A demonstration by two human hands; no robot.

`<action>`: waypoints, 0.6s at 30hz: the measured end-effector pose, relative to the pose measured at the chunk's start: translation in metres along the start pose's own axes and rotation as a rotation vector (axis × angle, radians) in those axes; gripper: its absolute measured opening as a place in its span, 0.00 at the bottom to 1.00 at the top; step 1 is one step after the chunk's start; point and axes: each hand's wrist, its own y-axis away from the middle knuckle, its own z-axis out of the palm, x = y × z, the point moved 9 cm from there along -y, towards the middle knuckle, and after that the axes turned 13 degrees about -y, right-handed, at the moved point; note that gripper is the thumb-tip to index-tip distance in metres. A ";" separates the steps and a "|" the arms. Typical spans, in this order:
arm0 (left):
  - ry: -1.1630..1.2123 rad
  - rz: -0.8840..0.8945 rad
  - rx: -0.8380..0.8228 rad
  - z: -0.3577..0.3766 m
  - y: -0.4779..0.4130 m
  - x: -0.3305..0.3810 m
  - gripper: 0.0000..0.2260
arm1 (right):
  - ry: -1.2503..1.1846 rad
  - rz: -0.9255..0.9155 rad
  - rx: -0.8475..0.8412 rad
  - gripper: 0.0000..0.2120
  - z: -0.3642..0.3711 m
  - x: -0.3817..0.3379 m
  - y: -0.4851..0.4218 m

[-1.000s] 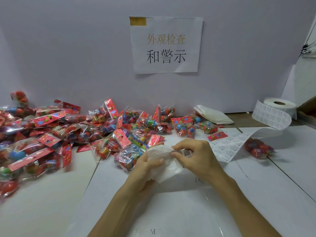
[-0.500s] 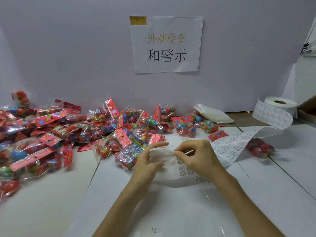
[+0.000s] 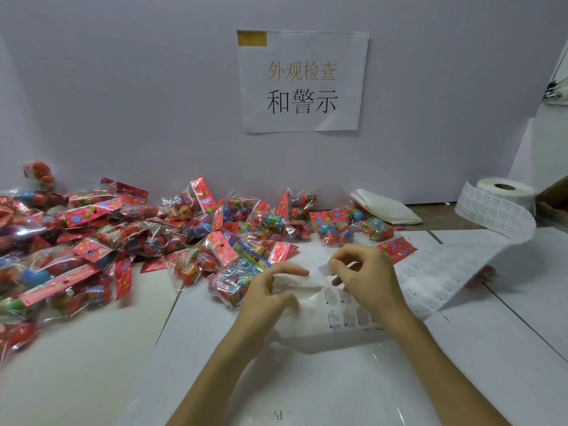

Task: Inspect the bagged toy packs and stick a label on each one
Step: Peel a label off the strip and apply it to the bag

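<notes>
Evidently a label is being peeled. The left hand [image 3: 267, 298] has its fingers bent over the free end of the label strip [image 3: 430, 281] and appears to grip it. The right hand [image 3: 368, 281], just beside it, pinches what looks like a single label [image 3: 325, 267] between thumb and forefinger; blur hides whether it is fully off the backing. The strip's long axis runs from under both hands out to the right and away, up to the roll [image 3: 504, 190]. The toy packs [image 3: 123, 229] lie heaped to the left of the hands and beyond them. The nearest pack [image 3: 229, 285] sits just beside the left hand's outer edge, so the left hand is the nearer one to fetch it, while the right hand carries the label across.
</notes>
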 end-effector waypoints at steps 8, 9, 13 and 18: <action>-0.171 0.015 0.181 -0.018 -0.002 -0.001 0.06 | -0.079 -0.078 0.020 0.07 -0.002 -0.017 0.002; -0.138 0.021 0.173 -0.019 -0.003 0.000 0.07 | -0.129 -0.064 -0.020 0.07 0.002 -0.018 0.003; -0.039 -0.015 0.132 -0.018 -0.004 0.000 0.13 | -0.237 -0.046 -0.184 0.11 0.021 -0.023 0.009; -0.042 -0.004 0.077 -0.012 -0.005 -0.001 0.10 | -0.233 -0.049 -0.270 0.21 0.030 -0.023 0.012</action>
